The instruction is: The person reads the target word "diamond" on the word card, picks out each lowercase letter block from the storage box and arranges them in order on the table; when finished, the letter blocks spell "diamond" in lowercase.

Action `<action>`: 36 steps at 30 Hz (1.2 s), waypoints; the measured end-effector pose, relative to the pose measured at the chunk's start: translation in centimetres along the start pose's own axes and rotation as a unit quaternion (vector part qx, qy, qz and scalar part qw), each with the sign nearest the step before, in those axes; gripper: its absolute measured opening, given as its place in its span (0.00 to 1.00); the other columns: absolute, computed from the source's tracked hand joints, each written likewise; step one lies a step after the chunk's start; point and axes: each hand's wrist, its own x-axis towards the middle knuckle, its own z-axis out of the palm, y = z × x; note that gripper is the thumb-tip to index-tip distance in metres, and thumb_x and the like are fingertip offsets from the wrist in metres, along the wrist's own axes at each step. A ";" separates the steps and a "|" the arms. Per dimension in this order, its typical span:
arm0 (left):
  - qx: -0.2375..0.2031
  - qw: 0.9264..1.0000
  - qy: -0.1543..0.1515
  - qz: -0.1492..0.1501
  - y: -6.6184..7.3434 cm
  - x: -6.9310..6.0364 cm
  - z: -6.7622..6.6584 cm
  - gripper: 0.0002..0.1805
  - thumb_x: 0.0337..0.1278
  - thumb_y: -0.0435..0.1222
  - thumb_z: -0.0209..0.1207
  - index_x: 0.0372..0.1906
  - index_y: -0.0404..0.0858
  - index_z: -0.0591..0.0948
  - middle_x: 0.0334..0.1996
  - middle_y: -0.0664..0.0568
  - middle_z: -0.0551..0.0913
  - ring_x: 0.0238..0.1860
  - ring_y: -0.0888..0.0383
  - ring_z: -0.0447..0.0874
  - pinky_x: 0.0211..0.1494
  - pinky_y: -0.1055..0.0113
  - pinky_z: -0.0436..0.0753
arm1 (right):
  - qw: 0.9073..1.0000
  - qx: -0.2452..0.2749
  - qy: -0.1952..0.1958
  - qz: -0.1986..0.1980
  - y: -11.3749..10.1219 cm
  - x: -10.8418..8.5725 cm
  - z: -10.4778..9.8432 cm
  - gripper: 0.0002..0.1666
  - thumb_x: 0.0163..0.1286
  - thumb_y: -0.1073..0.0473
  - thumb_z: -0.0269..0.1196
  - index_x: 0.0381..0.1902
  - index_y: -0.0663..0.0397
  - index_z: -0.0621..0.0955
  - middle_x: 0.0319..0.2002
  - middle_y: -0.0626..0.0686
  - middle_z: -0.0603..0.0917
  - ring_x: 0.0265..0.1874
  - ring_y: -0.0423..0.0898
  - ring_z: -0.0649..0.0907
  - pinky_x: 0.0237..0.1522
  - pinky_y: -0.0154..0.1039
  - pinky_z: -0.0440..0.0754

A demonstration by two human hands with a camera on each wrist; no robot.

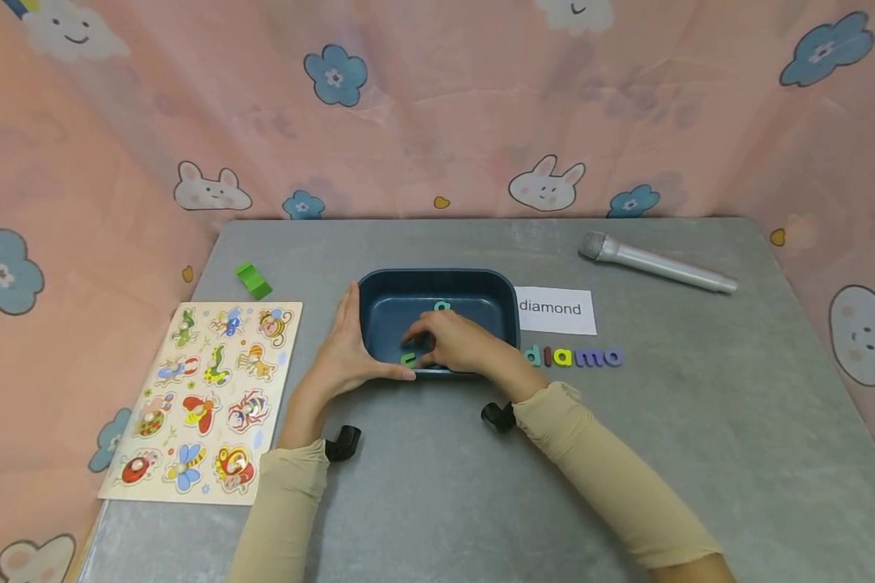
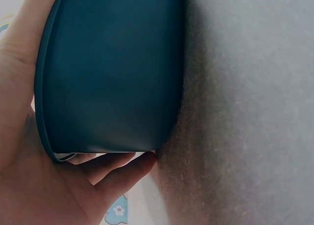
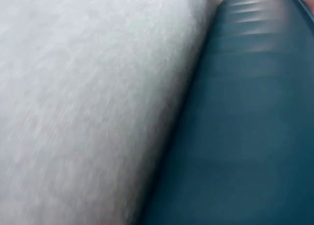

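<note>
A dark teal tray (image 1: 437,279) stands on the table. My left hand (image 1: 346,348) grips its near left corner, fingers along the left side and thumb along the front rim. The left wrist view shows the fingers bent round the tray's outer wall (image 2: 113,72). Inside the tray, my right hand (image 1: 455,340) reaches down with bent fingers, thumb and fingertips apart. Close to that thumb lies a green letter (image 1: 407,359), partly covered. A teal letter (image 1: 442,306) shows behind the hand. In the right wrist view only the tray's wall (image 3: 245,117) and table appear.
Right of the tray lies a white card (image 1: 557,312) printed "diamond". Below it, a row of coloured letters (image 1: 563,357) reads "diamo". A silver microphone (image 1: 659,263) lies at the back right. To the left are an insect puzzle board (image 1: 211,380) and a green block (image 1: 253,280).
</note>
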 end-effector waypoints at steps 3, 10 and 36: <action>0.001 1.000 0.000 -0.002 0.0 0.0 0.1 0.90 0.30 0.60 0.86 0.87 0.45 0.29 0.88 0.45 0.30 0.87 0.37 0.39 0.81 0.34 0.60 | 1.000 -0.011 -0.002 -0.004 -0.1 0.4 0.3 0.20 0.67 0.60 0.76 0.57 0.52 0.90 0.50 0.52 0.87 0.45 0.45 0.86 0.47 0.39 0.86; -0.002 1.000 0.004 -0.003 0.1 0.0 0.1 0.89 0.32 0.57 0.87 0.87 0.46 0.29 0.88 0.45 0.31 0.87 0.37 0.40 0.81 0.34 0.61 | 0.999 -0.031 0.008 0.004 -0.1 0.5 0.4 0.09 0.67 0.62 0.76 0.45 0.51 0.91 0.45 0.50 0.87 0.44 0.45 0.86 0.49 0.42 0.86; -0.001 1.000 0.012 -0.003 -0.2 0.1 0.3 0.91 0.27 0.59 0.87 0.87 0.44 0.31 0.88 0.46 0.32 0.88 0.42 0.40 0.83 0.37 0.59 | 0.982 0.056 0.179 -0.019 2.3 -7.8 -3.2 0.17 0.62 0.66 0.78 0.47 0.54 0.85 0.32 0.48 0.86 0.30 0.41 0.80 0.33 0.34 0.78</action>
